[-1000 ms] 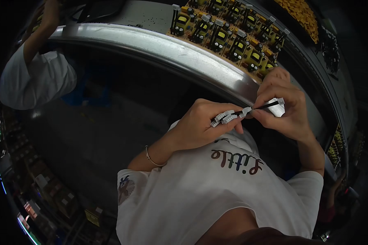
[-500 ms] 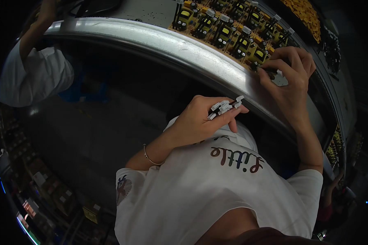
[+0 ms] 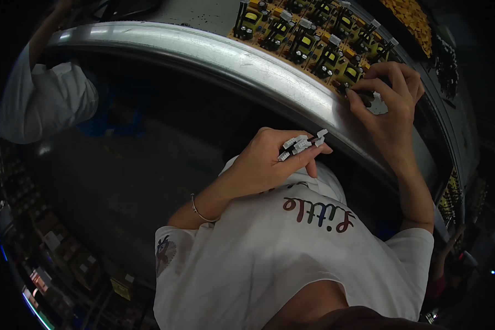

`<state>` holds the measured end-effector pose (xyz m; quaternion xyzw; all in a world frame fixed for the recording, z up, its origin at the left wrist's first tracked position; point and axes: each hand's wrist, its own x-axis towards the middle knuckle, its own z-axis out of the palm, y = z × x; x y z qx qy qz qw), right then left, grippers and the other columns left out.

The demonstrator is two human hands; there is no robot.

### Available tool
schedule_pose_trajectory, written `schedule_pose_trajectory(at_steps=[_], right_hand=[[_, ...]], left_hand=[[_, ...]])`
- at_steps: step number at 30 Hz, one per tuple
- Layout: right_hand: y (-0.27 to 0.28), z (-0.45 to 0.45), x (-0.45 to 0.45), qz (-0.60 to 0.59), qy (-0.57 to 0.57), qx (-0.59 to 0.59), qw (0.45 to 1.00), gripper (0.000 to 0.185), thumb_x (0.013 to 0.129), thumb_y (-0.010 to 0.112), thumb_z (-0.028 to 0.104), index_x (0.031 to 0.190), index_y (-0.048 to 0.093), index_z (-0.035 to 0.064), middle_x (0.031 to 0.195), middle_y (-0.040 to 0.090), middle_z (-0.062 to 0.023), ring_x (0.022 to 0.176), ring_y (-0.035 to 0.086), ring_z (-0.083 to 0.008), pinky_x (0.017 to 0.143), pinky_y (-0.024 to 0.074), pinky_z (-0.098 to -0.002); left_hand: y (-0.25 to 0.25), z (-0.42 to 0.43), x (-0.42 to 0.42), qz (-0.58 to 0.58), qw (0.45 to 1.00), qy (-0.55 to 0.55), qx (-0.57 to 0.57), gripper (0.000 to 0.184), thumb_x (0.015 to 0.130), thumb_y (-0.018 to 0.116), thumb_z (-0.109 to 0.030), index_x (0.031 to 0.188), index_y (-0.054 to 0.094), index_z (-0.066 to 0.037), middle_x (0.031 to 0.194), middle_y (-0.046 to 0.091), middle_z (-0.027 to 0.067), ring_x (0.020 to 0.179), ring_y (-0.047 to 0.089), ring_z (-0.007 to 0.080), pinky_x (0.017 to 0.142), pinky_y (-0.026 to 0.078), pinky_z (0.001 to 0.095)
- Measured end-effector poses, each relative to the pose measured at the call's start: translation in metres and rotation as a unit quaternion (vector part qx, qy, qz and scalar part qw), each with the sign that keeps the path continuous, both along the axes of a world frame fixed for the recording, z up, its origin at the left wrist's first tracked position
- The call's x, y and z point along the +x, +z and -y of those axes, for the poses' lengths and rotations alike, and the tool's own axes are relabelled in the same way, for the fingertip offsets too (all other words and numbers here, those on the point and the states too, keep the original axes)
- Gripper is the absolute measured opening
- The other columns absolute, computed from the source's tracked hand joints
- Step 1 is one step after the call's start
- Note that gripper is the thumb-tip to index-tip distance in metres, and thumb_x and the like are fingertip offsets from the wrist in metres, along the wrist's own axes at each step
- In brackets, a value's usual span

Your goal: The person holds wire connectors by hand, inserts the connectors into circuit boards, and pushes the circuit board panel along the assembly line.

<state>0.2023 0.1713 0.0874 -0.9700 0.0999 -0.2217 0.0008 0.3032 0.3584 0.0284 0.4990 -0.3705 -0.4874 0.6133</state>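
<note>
Several short black cables with white connectors (image 3: 300, 144) are held in my left hand (image 3: 272, 157), in front of the shirt. Up at the metal rail, my right hand (image 3: 390, 102) pinches a dark cable with a white connector (image 3: 377, 97) at the near right corner of a panel of circuit boards (image 3: 327, 58). Yellow transformers, capacitors and upright black cables with white plugs stand on the boards. Where the pinched cable's lower end meets the board is hidden by my fingertips.
A metal rail (image 3: 203, 47) runs along the near edge of the bench. Yellow parts (image 3: 410, 22) and black parts (image 3: 447, 69) lie in heaps at the upper right. A co-worker's arm in a white sleeve (image 3: 55, 99) is at the left; another person is partly visible at the lower right.
My right hand has moved from beside my left hand up to the circuit boards, taking one cable along. My left hand stays nearly in place with the other cables.
</note>
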Motion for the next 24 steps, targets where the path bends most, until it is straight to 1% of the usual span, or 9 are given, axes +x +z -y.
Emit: schedule_pose_trajectory(at_steps=[12, 16, 24], right_hand=[[0.0043, -0.004, -0.0012, -0.02, -0.001, 0.004, 1.0, 0.012, 0.061, 0.072, 0.012, 0.069, 0.065, 0.0072, 0.091, 0.057, 0.0003, 0.099, 0.045, -0.021, 0.088, 0.0267, -0.0372], [-0.0005, -0.0021, -0.002, -0.001, 0.005, 0.004, 1.0, 0.012, 0.061, 0.073, 0.012, 0.069, 0.065, 0.0074, 0.091, 0.057, 0.0003, 0.098, 0.045, -0.0208, 0.088, 0.0271, -0.0374], [0.0037, -0.0029, -0.0022, -0.011, 0.017, -0.01, 1.0, 0.013, 0.061, 0.073, 0.012, 0.07, 0.065, 0.0083, 0.091, 0.057, 0.0007, 0.098, 0.046, -0.0205, 0.088, 0.0275, -0.0372]], left_hand=[[0.0017, 0.0001, 0.0016, 0.009, 1.0, -0.003, 0.019, 0.02, 0.087, 0.056, -0.013, 0.097, 0.066, 0.0, 0.063, 0.064, 0.0025, 0.054, 0.052, 0.0024, 0.05, 0.041, 0.0192], [0.0002, 0.0009, 0.0001, 0.013, 1.0, 0.002, 0.011, 0.019, 0.087, 0.056, -0.012, 0.097, 0.066, 0.0, 0.062, 0.064, 0.0025, 0.053, 0.051, 0.0023, 0.049, 0.04, 0.019], [-0.001, 0.0004, 0.0, 0.012, 1.0, 0.005, 0.006, 0.018, 0.087, 0.056, -0.012, 0.097, 0.066, 0.0, 0.062, 0.064, 0.0026, 0.053, 0.051, 0.0022, 0.049, 0.04, 0.0192]])
